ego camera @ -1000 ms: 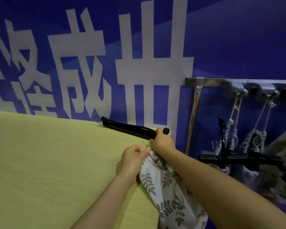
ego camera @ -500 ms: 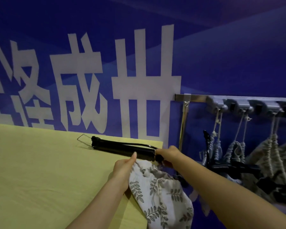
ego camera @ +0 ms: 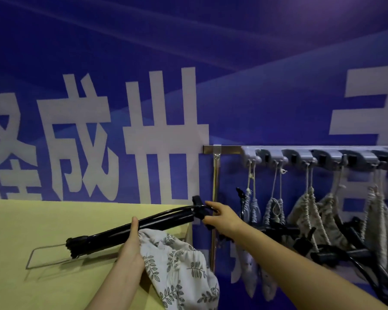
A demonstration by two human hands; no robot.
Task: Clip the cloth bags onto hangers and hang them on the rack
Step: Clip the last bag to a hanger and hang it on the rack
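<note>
**Hanger and leaf-print bag at the tabletop's right edge, both hands engaged**

Surroundings: A metal rack rail (ego camera: 230, 149) runs along the blue wall banner (ego camera: 278, 97), carried on an upright post (ego camera: 215, 189). The post stands just behind the right hand (ego camera: 224, 219) and directly beyond the raised end of the hanger (ego camera: 166, 217). Grey hooks (ego camera: 300, 155) line the rail to the right. Drawstring bags (ego camera: 276, 209) hang by their cords from the hooks in view. Below them a cluster of black hangers (ego camera: 336, 253) crowds the space beside the right forearm.

Task items: The hanger lies on the yellow tabletop (ego camera: 27, 220). Its long axis runs from lower left to upper right. The wire hook (ego camera: 43, 257) points left and lies flat on the surface. The end clip (ego camera: 198, 208) points towards the post and is lifted past the tabletop's right edge. The cloth bag (ego camera: 179, 262), white with a grey leaf print, sits just below the hanger bar and drapes over the tabletop's right edge.

Hands: The left hand (ego camera: 130, 249) grips the bag's upper left part. Its thumb is straight and pressed across the hanger bar; its fingers are hidden behind the cloth. The right hand pinches the hanger at the end clip, forefinger above and thumb below.
</note>
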